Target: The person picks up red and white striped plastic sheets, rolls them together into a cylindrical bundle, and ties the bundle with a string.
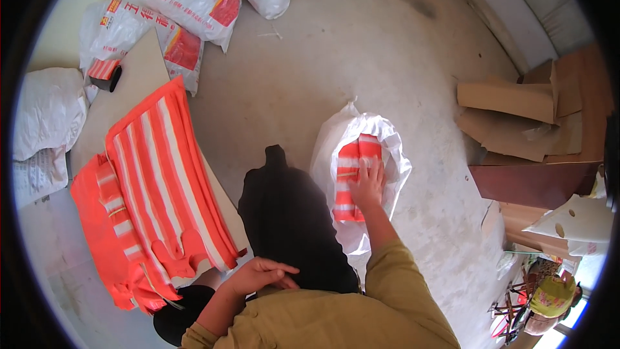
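My right hand (367, 184) reaches into an open-topped white plastic sack (400, 158) on the floor. Its fingers are stretched out and lie on folded orange-and-white striped fabric bundles (347, 184) packed side by side inside. Over my lap, beside my black-clad leg (284, 220), my left hand (263, 274) is empty, with loosely bent fingers apart. Left of it, a stack of orange-and-white striped fabric pieces (161, 174) lies flat on a board. A narrow striped bundle with a thin tie (119, 210) rests along the stack's left edge.
Filled white sacks with red print (184, 0) lie at the far left. A small striped roll with a dark end (105, 72) sits on the board's (143, 58) far corner. Open cardboard boxes (507, 100) stand at right. Another person (552, 300) is at the lower right.
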Action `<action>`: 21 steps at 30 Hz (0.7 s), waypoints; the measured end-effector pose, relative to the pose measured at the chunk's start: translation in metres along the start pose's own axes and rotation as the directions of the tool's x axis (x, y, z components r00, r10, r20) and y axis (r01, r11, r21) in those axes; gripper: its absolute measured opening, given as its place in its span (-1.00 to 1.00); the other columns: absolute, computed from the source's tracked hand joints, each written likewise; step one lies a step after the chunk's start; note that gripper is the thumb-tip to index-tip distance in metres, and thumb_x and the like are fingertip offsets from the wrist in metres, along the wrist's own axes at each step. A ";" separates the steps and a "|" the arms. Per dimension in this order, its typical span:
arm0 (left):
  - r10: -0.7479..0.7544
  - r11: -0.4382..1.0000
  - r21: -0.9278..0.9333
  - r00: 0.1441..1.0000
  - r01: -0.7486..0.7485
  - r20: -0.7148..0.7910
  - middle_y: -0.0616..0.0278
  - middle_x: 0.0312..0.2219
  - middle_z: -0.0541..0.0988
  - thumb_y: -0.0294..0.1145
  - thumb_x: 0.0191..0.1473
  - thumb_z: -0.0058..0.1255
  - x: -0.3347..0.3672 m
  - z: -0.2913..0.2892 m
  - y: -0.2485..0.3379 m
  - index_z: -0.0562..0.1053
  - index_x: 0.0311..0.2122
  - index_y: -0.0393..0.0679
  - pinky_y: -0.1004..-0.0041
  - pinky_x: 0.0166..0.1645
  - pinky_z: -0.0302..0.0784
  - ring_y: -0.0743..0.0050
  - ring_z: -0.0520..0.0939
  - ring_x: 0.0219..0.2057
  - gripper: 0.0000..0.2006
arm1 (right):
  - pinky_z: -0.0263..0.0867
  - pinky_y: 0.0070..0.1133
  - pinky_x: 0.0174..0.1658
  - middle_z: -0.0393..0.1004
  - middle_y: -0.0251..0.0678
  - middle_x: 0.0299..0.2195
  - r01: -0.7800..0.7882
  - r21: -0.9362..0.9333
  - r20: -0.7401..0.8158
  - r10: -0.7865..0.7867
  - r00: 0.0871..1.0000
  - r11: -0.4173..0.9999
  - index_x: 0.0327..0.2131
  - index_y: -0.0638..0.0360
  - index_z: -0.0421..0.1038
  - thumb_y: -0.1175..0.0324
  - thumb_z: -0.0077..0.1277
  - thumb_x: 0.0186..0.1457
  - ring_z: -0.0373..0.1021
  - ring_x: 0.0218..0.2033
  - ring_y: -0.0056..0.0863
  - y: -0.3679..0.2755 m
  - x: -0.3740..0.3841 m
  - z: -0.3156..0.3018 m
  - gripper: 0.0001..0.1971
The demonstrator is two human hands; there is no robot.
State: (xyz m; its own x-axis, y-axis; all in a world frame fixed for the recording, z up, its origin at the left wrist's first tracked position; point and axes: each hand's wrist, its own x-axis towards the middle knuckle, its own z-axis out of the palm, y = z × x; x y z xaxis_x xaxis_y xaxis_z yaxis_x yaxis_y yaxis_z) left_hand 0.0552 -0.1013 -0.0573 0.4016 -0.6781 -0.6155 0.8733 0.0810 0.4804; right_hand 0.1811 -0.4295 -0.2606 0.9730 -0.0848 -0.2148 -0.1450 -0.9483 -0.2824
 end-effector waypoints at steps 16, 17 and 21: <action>0.055 0.998 -0.016 0.998 -0.055 0.002 -0.07 -0.21 0.64 -0.29 0.30 -0.12 -0.002 -0.004 -0.006 0.44 0.07 -0.30 0.33 -0.01 0.59 0.17 0.68 -0.16 -0.65 | 0.03 -0.31 0.32 -0.17 -0.01 0.34 -0.170 0.476 0.115 0.130 0.985 0.863 0.34 0.02 -0.15 0.31 0.28 -0.21 -0.07 0.33 0.03 0.044 -0.021 0.000 0.05; 0.055 0.998 -0.018 0.998 -0.055 0.003 -0.07 -0.21 0.64 -0.29 0.30 -0.12 -0.003 -0.005 -0.007 0.44 0.07 -0.30 0.33 -0.01 0.59 0.17 0.68 -0.16 -0.65 | 0.04 -0.30 0.32 -0.13 0.00 0.32 -0.183 0.486 0.131 0.135 0.982 0.855 0.34 0.01 -0.16 0.31 0.28 -0.21 -0.05 0.31 0.03 0.044 -0.019 0.000 0.05; 0.053 0.998 -0.027 0.998 -0.053 0.014 -0.06 -0.21 0.64 -0.28 0.30 -0.12 -0.002 -0.005 -0.008 0.44 0.07 -0.30 0.34 -0.01 0.59 0.18 0.68 -0.16 -0.65 | 0.05 -0.30 0.31 -0.05 0.00 0.27 -0.138 0.468 0.130 0.086 0.988 0.873 0.33 0.01 -0.12 0.29 0.28 -0.22 0.00 0.28 0.05 0.032 -0.015 0.002 0.03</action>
State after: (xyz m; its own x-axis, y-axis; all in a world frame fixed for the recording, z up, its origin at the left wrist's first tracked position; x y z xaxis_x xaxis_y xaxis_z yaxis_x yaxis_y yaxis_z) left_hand 0.0487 -0.0964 -0.0630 0.4434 -0.6830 -0.5805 0.8581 0.1364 0.4950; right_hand 0.1616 -0.4576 -0.2684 0.9252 -0.1255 -0.3582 -0.3446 -0.6734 -0.6541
